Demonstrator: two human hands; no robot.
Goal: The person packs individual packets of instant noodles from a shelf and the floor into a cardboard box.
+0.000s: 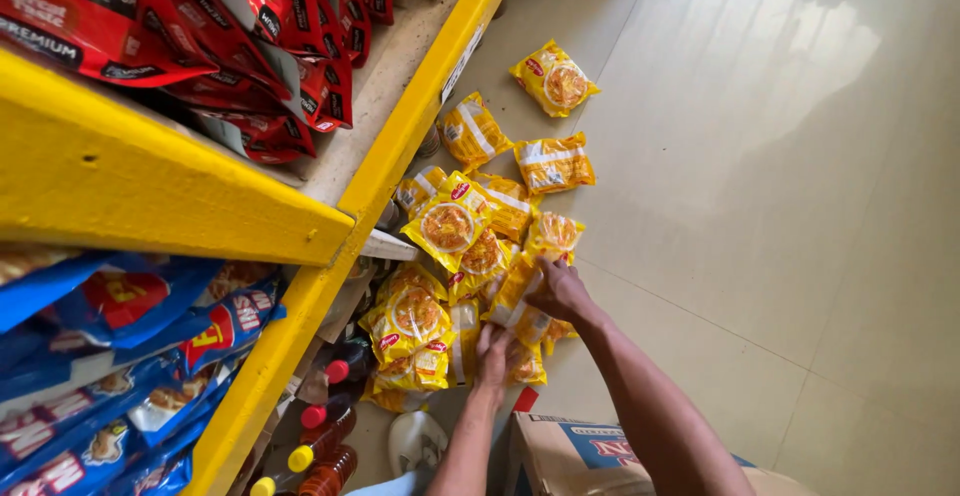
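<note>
Several yellow snack packets (450, 224) lie heaped on the tiled floor beside a yellow shelf unit (395, 146). My right hand (558, 291) grips one yellow packet (515, 301) at the right side of the heap. My left hand (492, 354) reaches down among the low packets (410, 331) and touches them; whether it grips one I cannot tell. Three packets (553, 78) lie apart further up the floor.
Red packets (270, 26) fill the upper shelf, blue packets (110, 356) the lower one. Bottles with red and yellow caps (320, 436) stand at the shelf's foot. A cardboard box (590, 456) sits below my arms. Pale floor tiles (780, 156) spread to the right.
</note>
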